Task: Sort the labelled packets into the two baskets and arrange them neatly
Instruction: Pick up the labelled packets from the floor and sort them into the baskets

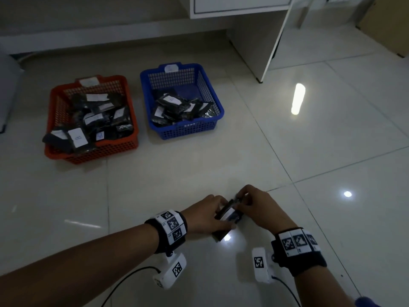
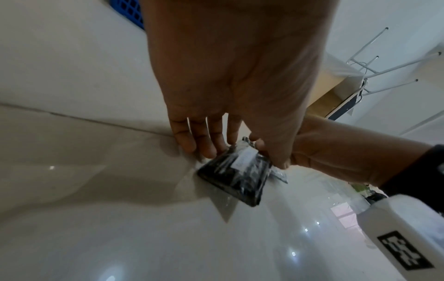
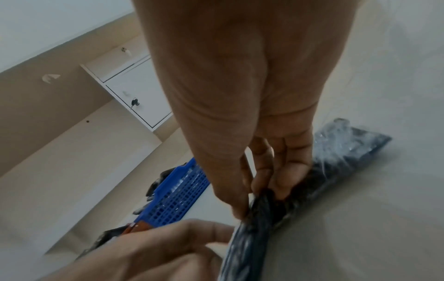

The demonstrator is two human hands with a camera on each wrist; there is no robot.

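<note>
Hardly any writing can be read here. The white labels on the dark packets in the red basket [image 1: 93, 151] carry blue handwritten marks too blurred to make out, and so does one label in the blue basket [image 1: 183, 129]. The white tag on each basket's far rim is unreadable. The wrist bands [image 1: 172, 227] and the white camera housings [image 1: 259, 262] carry black-and-white square code markers, no words.

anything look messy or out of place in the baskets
Yes. In the red basket the packets lie jumbled, and one packet hangs over its near left rim. The blue basket holds a loose heap too.
</note>
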